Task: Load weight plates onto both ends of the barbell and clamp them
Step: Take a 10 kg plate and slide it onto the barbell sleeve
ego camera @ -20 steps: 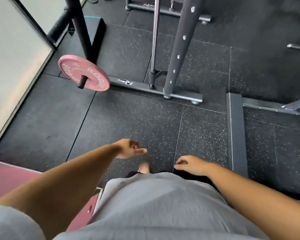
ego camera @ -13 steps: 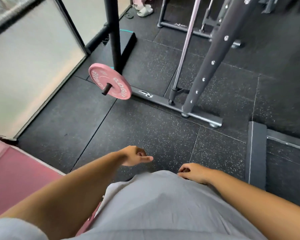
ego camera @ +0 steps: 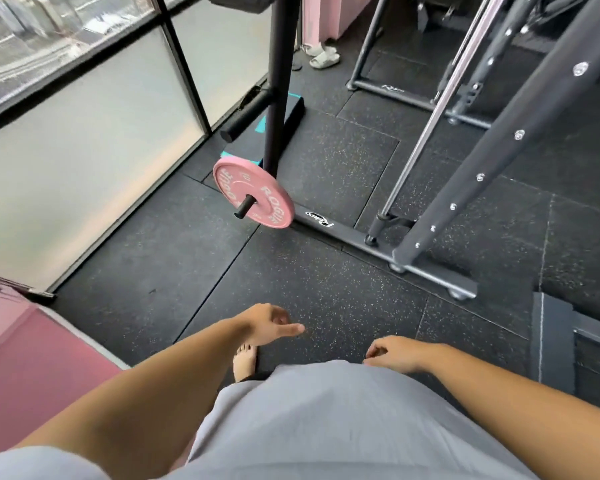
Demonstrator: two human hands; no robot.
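walking toward a stored plate, both hands empty

frosted window panels (ego camera: 94, 161) ran along the left. pink weight plate (ego camera: 253, 192) hung on a storage peg (ego camera: 245, 206) low on the rack upright (ego camera: 280, 81), its face tilted up toward the camera, peg axis pointing down-left. left hand (ego camera: 267, 323) hung loose, forefinger out, holding nothing. right hand (ego camera: 395, 353) was loosely curled, also empty. plate lay ahead, slightly left of the left hand and well apart from both; left hand nearer. no barbell was identifiable in view. likely step: reach the plate and slide it off along the peg.
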